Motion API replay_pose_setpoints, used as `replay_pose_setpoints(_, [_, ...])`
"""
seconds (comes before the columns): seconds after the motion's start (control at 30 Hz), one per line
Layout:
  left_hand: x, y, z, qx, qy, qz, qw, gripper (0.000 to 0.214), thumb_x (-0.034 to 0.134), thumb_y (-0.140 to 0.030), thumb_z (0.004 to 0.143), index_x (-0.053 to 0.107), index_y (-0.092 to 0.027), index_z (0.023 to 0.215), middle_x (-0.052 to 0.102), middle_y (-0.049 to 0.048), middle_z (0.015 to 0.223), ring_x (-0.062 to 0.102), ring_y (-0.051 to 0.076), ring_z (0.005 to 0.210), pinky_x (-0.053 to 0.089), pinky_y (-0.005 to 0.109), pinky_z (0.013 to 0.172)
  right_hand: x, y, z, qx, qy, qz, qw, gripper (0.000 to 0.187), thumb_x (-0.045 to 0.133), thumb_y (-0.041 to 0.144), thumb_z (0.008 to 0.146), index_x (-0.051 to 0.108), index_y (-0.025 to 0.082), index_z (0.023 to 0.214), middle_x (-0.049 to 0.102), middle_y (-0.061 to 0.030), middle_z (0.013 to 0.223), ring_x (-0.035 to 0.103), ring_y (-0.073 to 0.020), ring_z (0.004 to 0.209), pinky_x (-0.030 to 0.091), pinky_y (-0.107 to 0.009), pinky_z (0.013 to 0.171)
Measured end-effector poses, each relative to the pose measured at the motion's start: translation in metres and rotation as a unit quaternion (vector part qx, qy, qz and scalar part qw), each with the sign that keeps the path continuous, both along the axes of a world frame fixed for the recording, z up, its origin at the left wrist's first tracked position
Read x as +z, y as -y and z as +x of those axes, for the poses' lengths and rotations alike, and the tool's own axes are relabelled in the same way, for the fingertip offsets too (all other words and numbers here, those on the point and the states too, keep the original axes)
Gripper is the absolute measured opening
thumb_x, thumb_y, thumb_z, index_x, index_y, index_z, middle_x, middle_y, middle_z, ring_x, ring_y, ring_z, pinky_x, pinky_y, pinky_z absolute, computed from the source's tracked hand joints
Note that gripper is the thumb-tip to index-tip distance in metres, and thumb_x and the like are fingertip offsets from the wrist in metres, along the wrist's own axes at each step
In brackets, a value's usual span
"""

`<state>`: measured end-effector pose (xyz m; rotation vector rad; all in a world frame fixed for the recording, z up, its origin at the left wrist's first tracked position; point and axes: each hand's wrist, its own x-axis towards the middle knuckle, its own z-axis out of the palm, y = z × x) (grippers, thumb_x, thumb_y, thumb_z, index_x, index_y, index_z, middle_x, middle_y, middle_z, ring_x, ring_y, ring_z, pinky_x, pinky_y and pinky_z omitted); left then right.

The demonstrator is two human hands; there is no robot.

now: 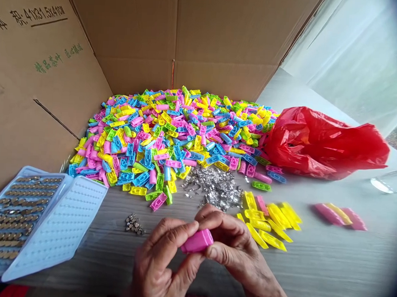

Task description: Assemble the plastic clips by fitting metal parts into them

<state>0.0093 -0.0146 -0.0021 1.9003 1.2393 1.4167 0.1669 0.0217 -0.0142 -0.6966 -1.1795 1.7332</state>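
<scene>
Both my hands meet low in the middle, pinching one small pink plastic piece (197,241). My left hand (161,264) grips its left end with thumb and fingers. My right hand (236,248) closes over its right end. Just beyond my fingers lies a heap of small shiny metal clips (214,187). A little cluster of tiny round metal parts (134,224) sits left of my left hand. Behind them spreads a big pile of pink, blue, yellow and green plastic pieces (172,134).
Yellow pieces (271,223) lie grouped to the right, with a few pink and yellow ones (339,215) farther right. A red plastic bag (321,144) sits at the right. A pale blue tray of button cells (18,216) lies left. Cardboard box walls (39,78) stand behind.
</scene>
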Motion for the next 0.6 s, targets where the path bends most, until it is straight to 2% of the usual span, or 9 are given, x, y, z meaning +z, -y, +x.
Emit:
replay_pose_setpoints(0.13, [0.001, 0.004, 0.0, -0.004, -0.017, 0.002, 1.0, 0.044, 0.07, -0.005, 0.076, 0.062, -0.018, 0.117, 0.068, 0.0046, 0.088, 0.066, 0.014, 0.079, 0.053, 0.019, 0.072, 0.002, 0.001, -0.001, -0.005, 0.019, 0.029, 0.999, 0.015, 0.074, 0.037, 0.076, 0.071, 0.024, 0.082, 0.056, 0.0008, 0.077, 0.051, -0.0124, 0.072, 0.041, -0.022, 0.066])
replay_pose_setpoints(0.23, [-0.002, 0.003, 0.001, -0.009, 0.006, -0.017, 1.0, 0.042, 0.068, -0.005, 0.077, 0.064, -0.021, 0.115, 0.069, 0.0029, 0.087, 0.067, 0.013, 0.077, 0.053, 0.017, 0.072, 0.001, 0.003, -0.002, -0.032, 0.024, 0.018, 0.999, 0.013, 0.073, 0.036, 0.077, 0.071, 0.024, 0.081, 0.057, 0.0012, 0.076, 0.051, -0.0124, 0.072, 0.041, -0.022, 0.065])
replay_pose_setpoints(0.37, [-0.009, 0.0, 0.004, -0.003, 0.11, -0.118, 0.987, 0.049, 0.071, -0.018, 0.078, 0.059, -0.035, 0.122, 0.069, -0.0011, 0.095, 0.068, 0.013, 0.085, 0.054, 0.017, 0.077, 0.001, 0.004, -0.002, -0.052, 0.026, -0.007, 0.998, 0.015, 0.077, 0.035, 0.073, 0.073, 0.025, 0.084, 0.061, 0.001, 0.079, 0.055, -0.0127, 0.076, 0.043, -0.023, 0.071])
replay_pose_setpoints(0.43, [-0.01, -0.001, 0.006, -0.015, 0.145, -0.142, 0.979, 0.051, 0.072, -0.023, 0.077, 0.058, -0.038, 0.124, 0.068, -0.0013, 0.1, 0.068, 0.015, 0.091, 0.055, 0.02, 0.08, 0.0, 0.004, -0.001, -0.046, 0.004, -0.033, 0.998, 0.018, 0.078, 0.035, 0.071, 0.074, 0.025, 0.084, 0.063, 0.0007, 0.081, 0.057, -0.0126, 0.077, 0.044, -0.023, 0.071])
replay_pose_setpoints(0.53, [-0.008, -0.001, 0.006, -0.025, 0.126, -0.105, 0.986, 0.044, 0.074, -0.017, 0.075, 0.065, -0.034, 0.115, 0.069, -0.0013, 0.098, 0.067, 0.015, 0.09, 0.054, 0.018, 0.081, -0.002, 0.005, 0.001, -0.041, -0.047, -0.087, 0.994, 0.02, 0.082, 0.034, 0.066, 0.074, 0.025, 0.082, 0.064, 0.0016, 0.077, 0.058, -0.0115, 0.071, 0.046, -0.021, 0.065])
replay_pose_setpoints(0.6, [-0.005, -0.001, 0.007, -0.026, 0.12, -0.105, 0.987, 0.041, 0.071, -0.011, 0.076, 0.068, -0.034, 0.11, 0.07, -0.0018, 0.095, 0.068, 0.014, 0.085, 0.055, 0.017, 0.075, -0.005, 0.006, 0.001, -0.041, -0.066, -0.105, 0.991, 0.021, 0.083, 0.034, 0.065, 0.075, 0.024, 0.081, 0.064, 0.0019, 0.074, 0.058, -0.0107, 0.068, 0.046, -0.02, 0.064])
